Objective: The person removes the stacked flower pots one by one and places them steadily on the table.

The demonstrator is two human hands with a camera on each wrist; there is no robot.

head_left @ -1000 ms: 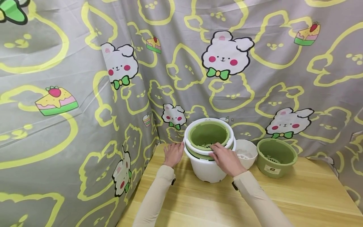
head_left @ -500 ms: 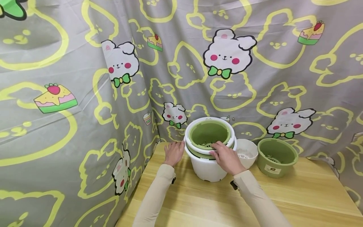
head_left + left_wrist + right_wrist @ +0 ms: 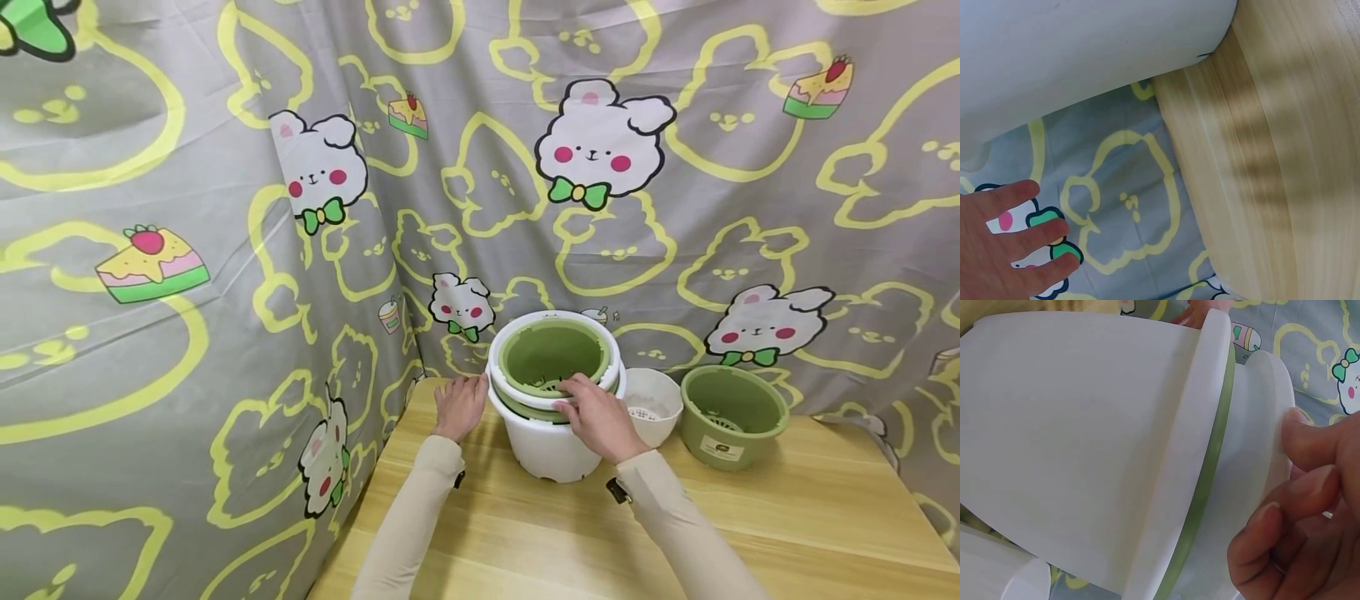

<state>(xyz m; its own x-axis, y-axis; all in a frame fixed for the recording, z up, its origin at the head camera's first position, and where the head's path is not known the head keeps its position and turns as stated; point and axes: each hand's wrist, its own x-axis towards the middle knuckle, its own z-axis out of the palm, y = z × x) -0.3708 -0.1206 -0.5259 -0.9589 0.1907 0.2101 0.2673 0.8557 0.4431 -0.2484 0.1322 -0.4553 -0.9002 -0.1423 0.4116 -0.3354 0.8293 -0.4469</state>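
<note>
A right hand [image 3: 604, 422] pinches the rim of the upper white pot [image 3: 1241, 434]; a left hand [image 3: 460, 407], fingers spread, rests at the stack's left edge. The lower white pot [image 3: 551, 450] stands far left on a table [image 3: 555, 533], wood stretching nearer, a white bowl [image 3: 664, 427] and green pot [image 3: 694, 443] rightward.

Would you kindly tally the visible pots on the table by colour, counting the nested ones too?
White pots: 3, two of them in the stack
Green pots: 3, two of them in the stack
Total visible: 6 pots
</note>
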